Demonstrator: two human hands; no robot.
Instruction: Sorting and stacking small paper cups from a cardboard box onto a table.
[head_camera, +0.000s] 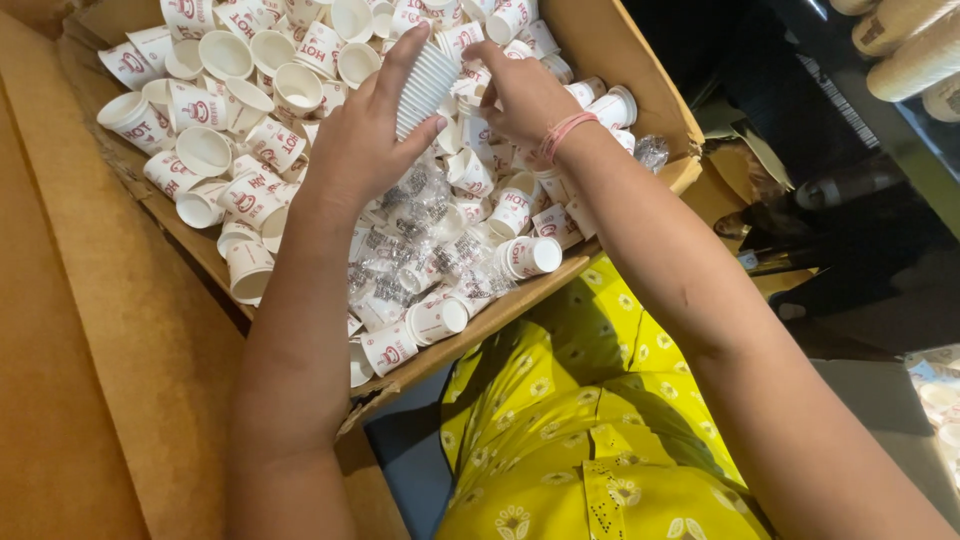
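Brown cardboard box (620, 60) fills the upper frame, heaped with loose white paper cups (250, 190) and crumpled clear wrap (410, 240). I see my left hand (355, 150), grip clamped on a nested stack of cups (425, 88) at upper centre. My right hand (520, 95) reaches among cups just beside it, fingers curled; I cannot tell whether it holds one. I judge stacking is in hand.
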